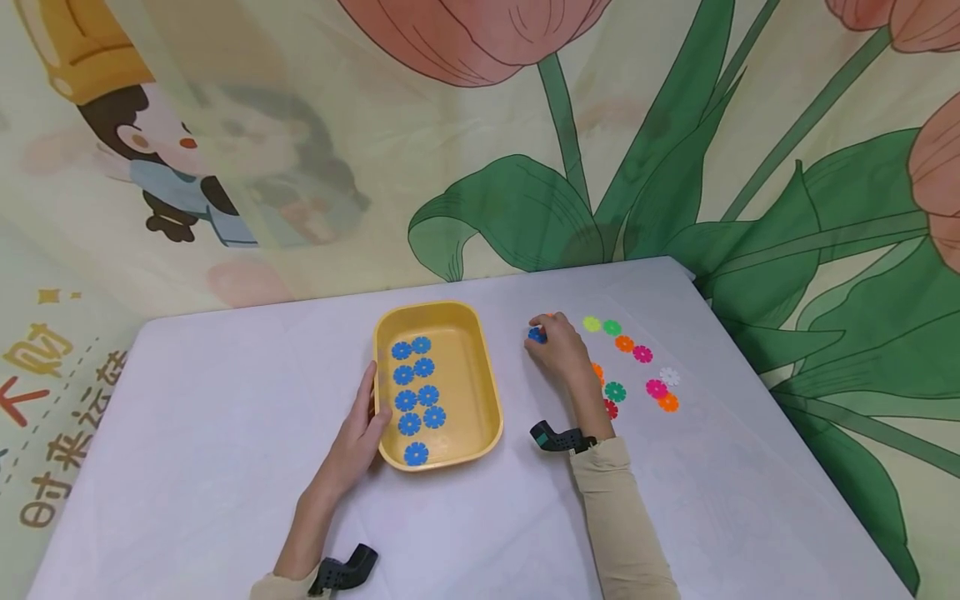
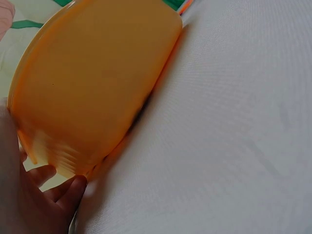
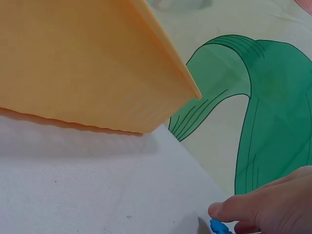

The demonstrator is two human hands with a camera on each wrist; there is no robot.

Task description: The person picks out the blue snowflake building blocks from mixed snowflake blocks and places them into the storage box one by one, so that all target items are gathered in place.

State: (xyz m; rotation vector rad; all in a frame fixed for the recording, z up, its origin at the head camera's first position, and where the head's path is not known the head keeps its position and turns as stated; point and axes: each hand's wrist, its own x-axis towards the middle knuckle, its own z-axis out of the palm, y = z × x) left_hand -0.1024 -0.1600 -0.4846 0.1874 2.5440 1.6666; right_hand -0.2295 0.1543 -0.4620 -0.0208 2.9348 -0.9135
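Observation:
My left hand (image 1: 358, 437) holds the yellow plastic tray (image 1: 491, 400) by its left side, thumb at the rim and fingers along the outer wall. The left wrist view shows the fingertips (image 2: 78, 185) low against the tray's wall (image 2: 97, 83). Several blue notched flower-shaped discs (image 1: 405, 401) lie in the tray's left half, mostly in pairs. To the right of the tray, my right hand (image 1: 562, 350) pinches a blue interlocking disc (image 1: 536, 335) between thumb and fingers, close over the table. The same blue disc (image 3: 219, 226) peeks out under the fingers in the right wrist view.
Loose discs lie on the white-covered table (image 1: 225, 417) beyond and right of my right hand: yellow-green (image 1: 592, 323), green (image 1: 615, 391), orange (image 1: 624, 343), pink (image 1: 642, 354), white (image 1: 670, 377) and red (image 1: 611, 408). A printed curtain (image 1: 480, 125) hangs behind the table.

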